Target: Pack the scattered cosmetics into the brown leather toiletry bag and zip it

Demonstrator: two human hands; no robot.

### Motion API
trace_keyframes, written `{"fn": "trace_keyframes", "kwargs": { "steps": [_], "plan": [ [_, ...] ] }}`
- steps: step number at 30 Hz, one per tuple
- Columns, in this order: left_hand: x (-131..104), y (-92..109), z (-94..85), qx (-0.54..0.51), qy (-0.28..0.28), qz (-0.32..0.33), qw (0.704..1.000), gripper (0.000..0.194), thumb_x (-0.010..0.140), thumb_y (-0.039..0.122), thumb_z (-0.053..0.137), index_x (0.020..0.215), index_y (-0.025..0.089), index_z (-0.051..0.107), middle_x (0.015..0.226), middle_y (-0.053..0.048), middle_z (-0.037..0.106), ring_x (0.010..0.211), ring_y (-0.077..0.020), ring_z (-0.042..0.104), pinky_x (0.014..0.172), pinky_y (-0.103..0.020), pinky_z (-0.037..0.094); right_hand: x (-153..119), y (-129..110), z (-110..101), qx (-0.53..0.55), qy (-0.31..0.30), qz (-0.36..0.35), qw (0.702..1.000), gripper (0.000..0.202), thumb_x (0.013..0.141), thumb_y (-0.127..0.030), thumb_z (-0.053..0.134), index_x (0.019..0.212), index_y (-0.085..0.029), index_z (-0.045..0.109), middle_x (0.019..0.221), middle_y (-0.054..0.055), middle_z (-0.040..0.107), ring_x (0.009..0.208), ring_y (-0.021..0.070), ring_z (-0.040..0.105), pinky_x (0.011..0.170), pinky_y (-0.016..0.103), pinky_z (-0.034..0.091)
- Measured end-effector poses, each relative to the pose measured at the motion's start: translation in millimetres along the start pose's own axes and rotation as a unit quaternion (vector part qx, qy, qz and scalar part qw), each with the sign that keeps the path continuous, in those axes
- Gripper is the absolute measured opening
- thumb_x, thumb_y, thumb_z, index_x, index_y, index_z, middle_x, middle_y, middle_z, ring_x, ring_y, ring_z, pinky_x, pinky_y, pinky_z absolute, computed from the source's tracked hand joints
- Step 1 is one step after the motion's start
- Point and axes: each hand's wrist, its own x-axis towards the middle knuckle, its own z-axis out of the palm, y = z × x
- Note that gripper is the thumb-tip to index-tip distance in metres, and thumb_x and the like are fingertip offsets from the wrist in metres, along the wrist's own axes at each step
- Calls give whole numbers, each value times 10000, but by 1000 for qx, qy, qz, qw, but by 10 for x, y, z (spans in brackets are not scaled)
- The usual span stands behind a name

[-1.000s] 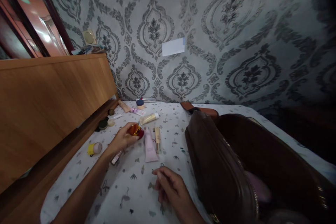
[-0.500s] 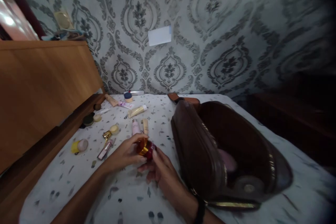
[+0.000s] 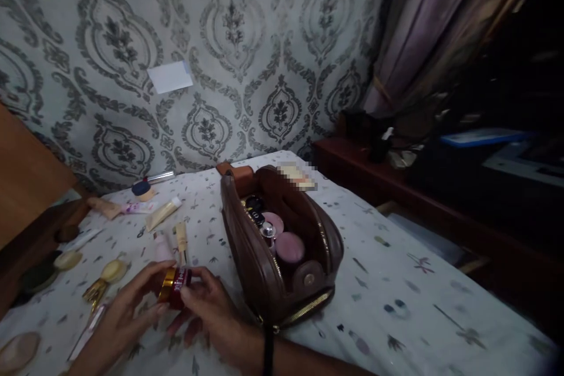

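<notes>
- To handle this well, I would support the red jar (image 3: 180,292) from both sides, grip lightly because its curved, glossy surface may slip, and turn it slowly.
- My left hand (image 3: 132,308), at the jar's nine o'clock, is partly open, thumb and fingers clamped on its gold end.
- My right hand (image 3: 222,314), at four o'clock, is half curled, its thumb pressing the red end.
- The jar is above the patterned cloth (image 3: 374,305), near the frame's seven o'clock. The open brown bag (image 3: 242,258) lies at its two o'clock; a beige tube (image 3: 181,237) at twelve.
</notes>
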Motion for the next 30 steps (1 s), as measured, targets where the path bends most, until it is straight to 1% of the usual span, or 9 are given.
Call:
{"fn": "trace_keyframes", "kwargs": {
  "steps": [5,9,12,14,18,21,24,27,30],
  "plan": [
    [43,-92,-85,12,-19,9,1000,557,707,480,776,1232,312,697,1325,-62,677,1238,-350,613,1052,-448,502,54,34,-22,19,3,5,1000,848,613,-807,709,1145,-185,490,858,35,693,509,128,650,387,178,411],
    [66,-126,-158,35,-25,33,999,525,720,487,762,1226,362,700,1315,-39,684,1232,-335,621,1053,-459,492,60,-14,0,29,-13,21,999,867,570,-837,704,1094,-173,516,800,27,680,452,112,612,355,170,396],
    [88,-102,-225,57,-23,30,998,529,712,492,769,1224,375,699,1322,-36,681,1249,-334,610,1063,-462,479,51,-70,29,17,-41,26,999,837,589,-892,621,957,-141,595,707,15,636,409,92,574,326,157,372],
    [116,-47,-267,73,-13,25,997,540,688,507,780,1207,380,709,1316,-36,685,1259,-345,601,1072,-465,469,56,-93,40,2,-57,29,998,870,581,-941,548,867,-123,628,627,10,603,377,84,542,311,157,356],
    [191,175,-289,69,10,14,997,549,673,551,772,1196,397,709,1305,-20,688,1260,-377,590,1045,-479,507,84,-85,33,-15,-52,61,997,988,531,-1011,429,948,-136,622,556,-5,593,343,92,505,319,175,347],
    [234,417,-255,24,17,14,999,554,674,672,719,1190,472,681,1277,44,696,1207,-394,611,1016,-542,514,67,-71,31,-37,-42,87,995,946,551,-1004,421,921,-154,604,558,-8,584,380,103,518,373,191,351],
    [272,667,-218,9,27,21,999,540,661,710,717,1169,537,666,1238,121,704,1182,-387,611,1008,-565,500,-32,-116,52,-86,-48,86,991,877,568,-974,469,850,-158,624,571,-8,566,433,108,517,419,201,341],
    [345,890,-183,-7,48,30,998,577,633,692,752,1164,476,695,1218,97,713,1136,-382,627,899,-497,579,-179,-242,88,-151,-27,100,983,711,715,-838,549,827,-149,684,624,-4,575,496,89,502,464,196,336],
    [458,1091,-118,-35,77,53,995,596,616,641,778,1144,371,725,1196,18,723,1109,-361,645,814,-374,608,-270,-365,117,-180,-13,136,974,435,864,-573,621,897,-154,732,688,-10,608,547,77,519,505,191,340]
  ]
}}
